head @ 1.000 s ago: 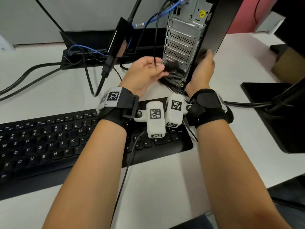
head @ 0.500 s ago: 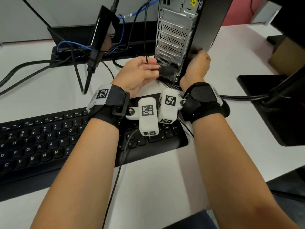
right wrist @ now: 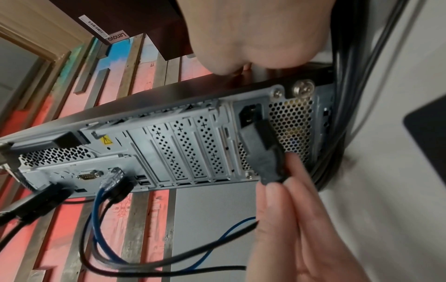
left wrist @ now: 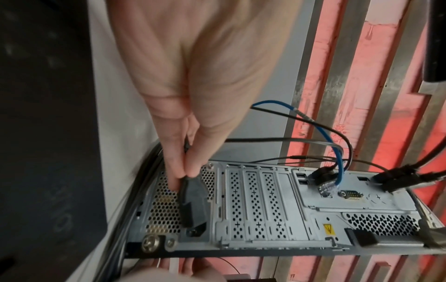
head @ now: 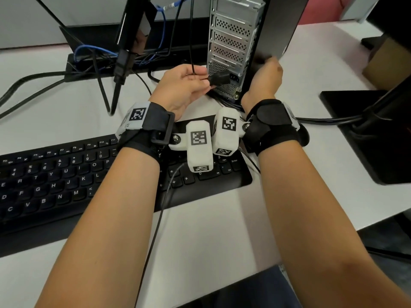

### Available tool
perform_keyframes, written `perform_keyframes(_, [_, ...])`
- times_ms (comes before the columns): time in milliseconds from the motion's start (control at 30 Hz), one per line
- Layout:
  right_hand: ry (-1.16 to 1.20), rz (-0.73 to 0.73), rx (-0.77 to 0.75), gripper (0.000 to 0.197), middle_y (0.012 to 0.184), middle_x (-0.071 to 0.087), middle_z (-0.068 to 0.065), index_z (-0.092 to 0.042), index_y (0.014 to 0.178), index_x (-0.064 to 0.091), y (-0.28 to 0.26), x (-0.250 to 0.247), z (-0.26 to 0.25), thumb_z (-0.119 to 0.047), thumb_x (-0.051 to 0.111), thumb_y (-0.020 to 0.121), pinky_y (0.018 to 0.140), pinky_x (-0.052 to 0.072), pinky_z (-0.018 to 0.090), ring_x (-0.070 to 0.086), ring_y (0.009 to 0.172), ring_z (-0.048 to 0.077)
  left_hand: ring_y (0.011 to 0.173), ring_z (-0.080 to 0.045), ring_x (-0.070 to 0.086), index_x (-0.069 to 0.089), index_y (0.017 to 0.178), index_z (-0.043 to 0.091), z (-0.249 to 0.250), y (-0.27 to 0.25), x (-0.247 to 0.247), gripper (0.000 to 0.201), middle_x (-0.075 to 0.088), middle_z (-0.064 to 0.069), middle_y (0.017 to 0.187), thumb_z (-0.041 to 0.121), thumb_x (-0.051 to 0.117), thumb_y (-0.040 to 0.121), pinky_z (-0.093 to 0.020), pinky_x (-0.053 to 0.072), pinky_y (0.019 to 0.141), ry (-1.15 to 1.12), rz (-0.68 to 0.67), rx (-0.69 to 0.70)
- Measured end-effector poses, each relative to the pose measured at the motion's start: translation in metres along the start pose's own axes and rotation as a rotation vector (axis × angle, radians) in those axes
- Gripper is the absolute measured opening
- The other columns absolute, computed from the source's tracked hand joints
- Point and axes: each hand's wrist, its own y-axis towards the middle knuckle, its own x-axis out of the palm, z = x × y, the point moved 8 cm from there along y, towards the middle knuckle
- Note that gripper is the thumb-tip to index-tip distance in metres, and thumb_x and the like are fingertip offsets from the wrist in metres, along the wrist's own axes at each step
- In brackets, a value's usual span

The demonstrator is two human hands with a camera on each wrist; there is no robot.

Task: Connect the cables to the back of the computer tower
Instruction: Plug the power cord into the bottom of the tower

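The computer tower (head: 231, 41) stands on the white desk with its metal rear panel (left wrist: 265, 200) (right wrist: 188, 145) facing me. My left hand (head: 186, 83) pinches a black power plug (head: 219, 78) (left wrist: 193, 200) (right wrist: 263, 150) between thumb and fingers (left wrist: 178, 167). The plug's tip sits just at the power socket (left wrist: 196, 230) (right wrist: 248, 114) by the grille, and the socket's pins still show. My right hand (head: 264, 78) (right wrist: 253, 38) rests against the tower's dark side panel and holds nothing.
A blue network cable (left wrist: 337, 171) and black cables sit in ports higher up the panel. A black keyboard (head: 55, 181) lies under my wrists. A monitor base (head: 367, 130) is at the right. A cable tray (head: 100, 61) and a hanging black plug (head: 121, 67) are at the left.
My left hand has moved the power plug across the rear grille up to the power socket. The right hand has stayed on the tower's side. The head view has shifted.
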Motion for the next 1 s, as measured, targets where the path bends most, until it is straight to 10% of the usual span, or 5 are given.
perform_keyframes(433, [0.078,-0.068,-0.004,0.062,0.135,0.056,0.010,-0.014,0.137,0.050,0.005,0.008,0.006,-0.031,0.039,0.078,0.106,0.040,0.040,0.051,0.122,0.026,0.071,-0.021,0.071,0.052,0.085,0.011,0.010,-0.006,0.004,0.024,0.059,-0.026,0.112,-0.011,0.061,0.084,-0.018,0.059,0.069,0.076,0.070,0.031])
perform_keyframes(600, [0.116,-0.112,0.034,0.052,0.142,0.050,0.010,-0.016,0.141,0.044,0.012,0.011,0.014,-0.027,0.039,0.091,0.110,0.035,0.042,0.046,0.130,0.027,0.071,-0.022,0.071,0.035,0.082,0.016,0.005,-0.006,0.005,0.037,0.056,-0.026,0.104,-0.014,0.056,0.086,-0.018,0.059,0.066,0.045,0.044,0.009])
perform_keyframes(1000, [0.044,-0.151,0.100,0.061,0.129,0.058,0.000,-0.032,0.122,0.054,0.092,0.015,0.062,-0.047,0.045,0.064,0.108,0.038,0.049,0.055,0.116,0.022,0.069,-0.025,0.066,0.040,0.079,0.014,0.015,-0.007,0.012,0.033,0.055,-0.022,0.105,-0.016,0.053,0.087,-0.017,0.057,0.060,0.047,0.120,-0.093])
